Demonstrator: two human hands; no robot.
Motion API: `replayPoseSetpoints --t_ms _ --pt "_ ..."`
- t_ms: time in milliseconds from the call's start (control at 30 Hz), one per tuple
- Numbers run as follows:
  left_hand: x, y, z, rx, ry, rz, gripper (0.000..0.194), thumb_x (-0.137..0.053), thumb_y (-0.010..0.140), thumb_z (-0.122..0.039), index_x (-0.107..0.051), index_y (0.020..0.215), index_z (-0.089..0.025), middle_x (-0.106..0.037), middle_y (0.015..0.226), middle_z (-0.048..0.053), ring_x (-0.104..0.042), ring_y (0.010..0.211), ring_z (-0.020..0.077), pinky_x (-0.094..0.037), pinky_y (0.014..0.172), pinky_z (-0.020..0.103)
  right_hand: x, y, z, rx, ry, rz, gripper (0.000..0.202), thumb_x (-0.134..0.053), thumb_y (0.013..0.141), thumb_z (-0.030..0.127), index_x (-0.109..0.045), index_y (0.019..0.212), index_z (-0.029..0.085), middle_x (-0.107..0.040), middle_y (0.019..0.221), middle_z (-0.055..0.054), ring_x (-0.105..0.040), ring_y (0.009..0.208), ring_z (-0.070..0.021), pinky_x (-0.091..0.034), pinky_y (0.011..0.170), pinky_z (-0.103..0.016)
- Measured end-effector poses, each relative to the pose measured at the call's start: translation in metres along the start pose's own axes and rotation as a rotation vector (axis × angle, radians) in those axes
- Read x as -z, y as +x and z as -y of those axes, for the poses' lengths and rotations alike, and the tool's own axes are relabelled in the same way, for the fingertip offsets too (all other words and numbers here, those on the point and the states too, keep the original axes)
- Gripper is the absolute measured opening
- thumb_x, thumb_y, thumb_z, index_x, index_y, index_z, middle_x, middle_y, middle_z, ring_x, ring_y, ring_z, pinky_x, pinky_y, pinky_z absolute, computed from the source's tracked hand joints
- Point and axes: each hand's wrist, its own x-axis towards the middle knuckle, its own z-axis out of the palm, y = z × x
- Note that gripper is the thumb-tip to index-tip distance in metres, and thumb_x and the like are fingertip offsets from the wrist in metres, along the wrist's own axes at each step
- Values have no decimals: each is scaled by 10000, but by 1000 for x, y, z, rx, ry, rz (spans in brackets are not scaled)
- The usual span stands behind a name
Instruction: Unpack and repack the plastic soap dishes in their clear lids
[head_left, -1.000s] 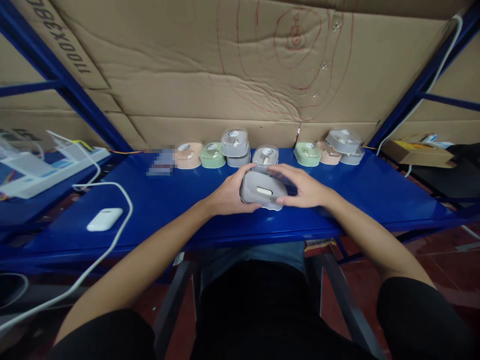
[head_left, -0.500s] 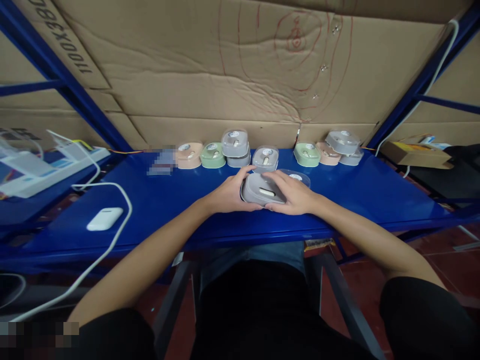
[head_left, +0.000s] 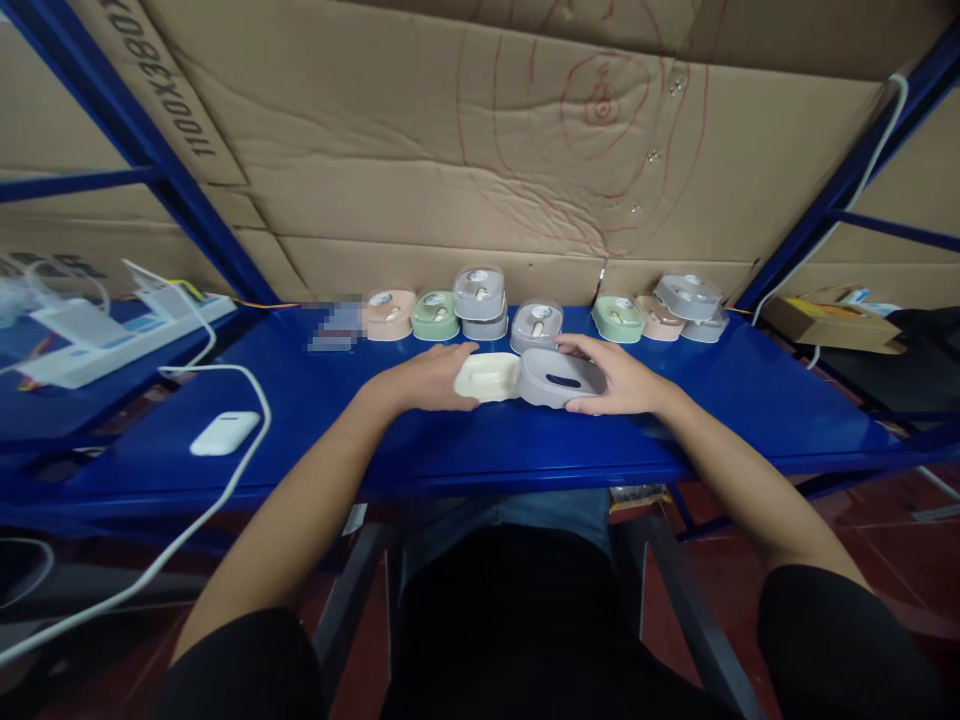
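Note:
My left hand (head_left: 439, 378) grips a cream-coloured tray (head_left: 487, 378) by its left end, thumb in front and fingers behind. Right beside it, my right hand (head_left: 619, 378) holds a grey shell (head_left: 551, 378) with a dark oval slot in its top. The two parts meet or overlap slightly at the middle, above the blue table. Just behind them stands a grey box with a clear lid (head_left: 536, 325). What lies under the grey shell is hidden.
Along the back of the blue table (head_left: 450, 450) stand pink (head_left: 388, 318), green (head_left: 435, 318) and stacked grey boxes (head_left: 480, 290), with more at the right (head_left: 619, 318). A white case (head_left: 225, 433), a white cable (head_left: 259, 385) and a power strip (head_left: 112, 350) are left.
The grey box held between both hands has come apart into a cream tray at left and a grey shell at right. My hands have moved apart, and the view has shifted slightly.

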Motion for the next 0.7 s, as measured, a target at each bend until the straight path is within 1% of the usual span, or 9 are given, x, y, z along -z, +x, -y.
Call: replayPoseSetpoints --t_ms 133,233,333,400,467,533,567,633,700 --pt "1 3 13 66 48 24 1048 -785 850 -601 -503 1733 -113 -625 1733 330 -618 1595 564 -553 1252 637 0 -1 5 15 -4 87 1105 -937 864 839 -601 1721 227 -771 1582 -213 -778 1409 -447 -640 1200 -665" --pt "0 5 14 61 21 8 1080 -797 847 -656 -506 1748 -135 -606 1769 305 -590 1637 548 -539 1283 611 -10 -1 10 11 -72 123 1171 -935 836 889 -592 1744 236 -738 1647 -215 -719 1513 -472 -593 1260 -684" --pt "9 1 18 59 -31 -29 1018 -784 861 -723 -586 1691 -166 -686 1701 254 -687 1548 490 -572 1252 543 -21 0 13 13 -151 139 1212 -903 841 931 -583 1762 211 -708 1680 -241 -689 1543 -494 -564 1283 -699" --pt "22 -7 27 126 -34 -64 887 -741 904 -717 -666 1595 -166 -789 1542 229 -786 1388 449 -622 1168 512 -26 1 14 46 -174 139 1209 -876 860 945 -585 1760 192 -723 1649 -251 -704 1507 -496 -572 1263 -698" --pt "38 -19 42 278 29 -154 736 -702 949 -663 -734 1461 -136 -835 1397 239 -813 1291 457 -642 1106 528 -28 2 16 83 -182 123 1181 -824 901 959 -586 1753 176 -742 1610 -259 -726 1451 -494 -597 1218 -699" --pt "52 -30 60 491 100 -246 706 -714 977 -591 -709 1451 -67 -797 1449 310 -779 1359 505 -635 1106 551 -29 3 16 111 -182 106 1105 -727 984 953 -588 1743 163 -751 1584 -265 -739 1411 -482 -612 1185 -690" --pt "56 -34 69 621 125 -265 727 -733 982 -552 -678 1469 -15 -762 1491 365 -748 1410 539 -624 1124 571 -29 3 16 119 -180 98 1061 -673 1028 938 -590 1737 153 -754 1574 -269 -743 1398 -475 -615 1177 -685" --pt "59 -38 87 825 131 -344 931 -806 963 -550 -530 1595 76 -623 1637 464 -643 1537 599 -584 1185 628 -28 3 16 117 -177 89 1000 -589 1091 900 -589 1731 131 -760 1545 -280 -748 1383 -464 -615 1172 -677" --pt "55 -37 104 932 83 -366 1188 -860 920 -659 -383 1685 114 -440 1763 518 -504 1651 629 -509 1262 679 -28 2 15 100 -179 91 991 -560 1110 880 -588 1727 105 -772 1497 -291 -757 1357 -461 -620 1158 -674"
